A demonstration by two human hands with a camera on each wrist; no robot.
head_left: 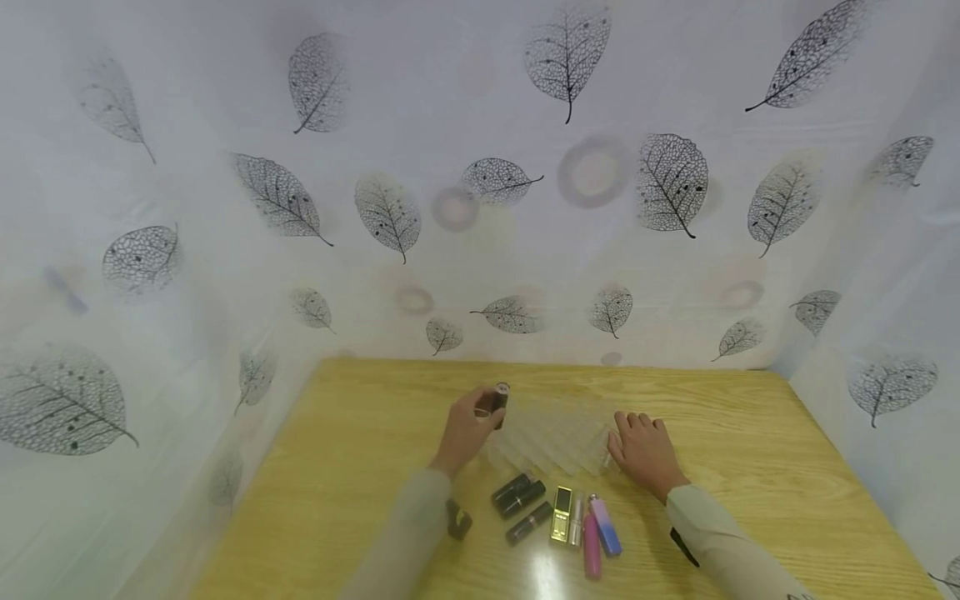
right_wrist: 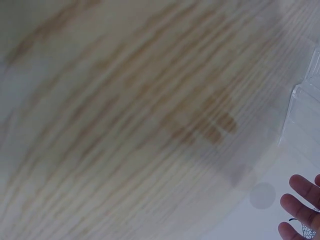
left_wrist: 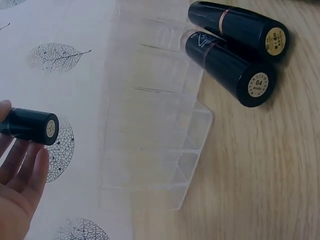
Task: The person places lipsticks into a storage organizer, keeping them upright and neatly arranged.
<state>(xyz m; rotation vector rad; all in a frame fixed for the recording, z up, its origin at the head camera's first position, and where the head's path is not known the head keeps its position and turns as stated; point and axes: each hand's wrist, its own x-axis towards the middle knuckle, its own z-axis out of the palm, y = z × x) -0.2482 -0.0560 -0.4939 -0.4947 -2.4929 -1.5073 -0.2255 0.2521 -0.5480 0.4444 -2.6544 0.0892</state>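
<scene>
My left hand (head_left: 462, 431) pinches a dark lipstick (head_left: 500, 400) between thumb and fingers, at the left end of a clear ribbed organizer (head_left: 555, 437). In the left wrist view the held lipstick (left_wrist: 32, 126) shows a round pale label on its end, and the organizer (left_wrist: 150, 120) shows slanted compartments. My right hand (head_left: 647, 454) is at the organizer's right end, thumb side close to its edge, holding nothing. Its extended fingers (right_wrist: 302, 195) show in the corner of the right wrist view.
In front of the organizer lie several black lipsticks (head_left: 528, 523), a gold one (head_left: 562, 515), a slim clear-and-silver tube (head_left: 576, 523), a pink tube (head_left: 592, 547) and a purple-blue tube (head_left: 606, 527). Leaf-printed sheeting (head_left: 525, 250) encloses the wooden table (head_left: 360, 425) at the back and sides.
</scene>
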